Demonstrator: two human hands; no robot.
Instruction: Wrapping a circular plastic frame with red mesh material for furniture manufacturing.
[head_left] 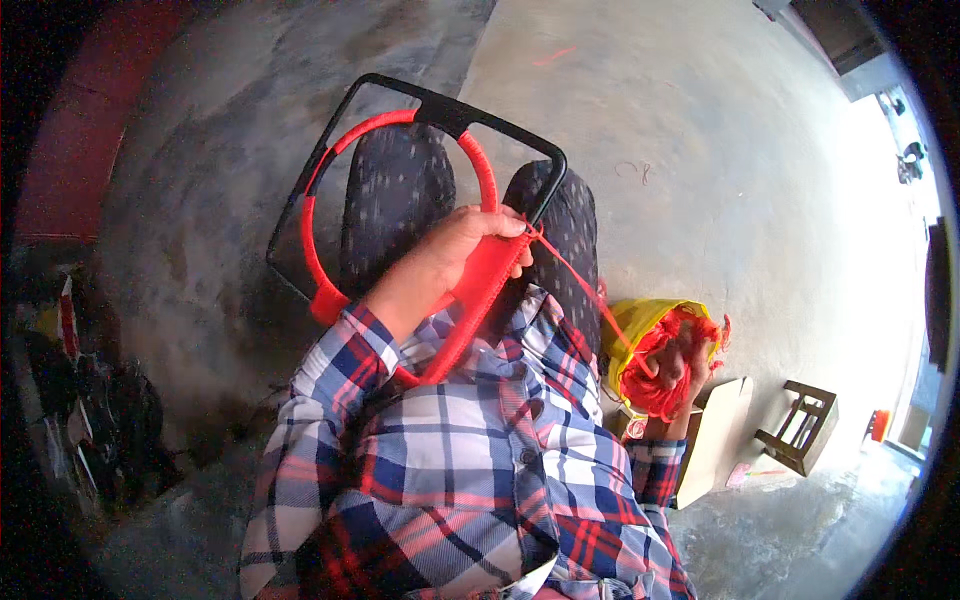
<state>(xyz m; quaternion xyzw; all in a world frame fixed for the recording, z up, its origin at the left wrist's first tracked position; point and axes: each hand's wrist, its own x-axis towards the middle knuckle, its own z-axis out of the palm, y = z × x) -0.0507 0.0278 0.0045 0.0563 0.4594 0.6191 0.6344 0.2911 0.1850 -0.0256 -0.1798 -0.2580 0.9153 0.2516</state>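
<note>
A black square-cornered frame (pixel 510 133) with a ring wrapped in red cord (pixel 480 165) inside it rests over my lap, tilted. My left hand (pixel 450 255) is closed on its right side, where a red covered section (pixel 478 305) with a braided edge runs down toward my shirt. From that edge by my left thumb, a taut red strand (pixel 582 278) stretches down to the right. My right hand (pixel 672 362) is closed on the strand at the mouth of a yellow bag (pixel 622 322) full of tangled red strands (pixel 650 397). The fingertips are partly blurred.
Right of me stand an open cardboard box (pixel 718 435) and a small wooden stool (pixel 800 428) on the concrete floor (pixel 700 180). A dark heap of things (pixel 105 430) lies at the far left. Bright light enters by a doorway at the right.
</note>
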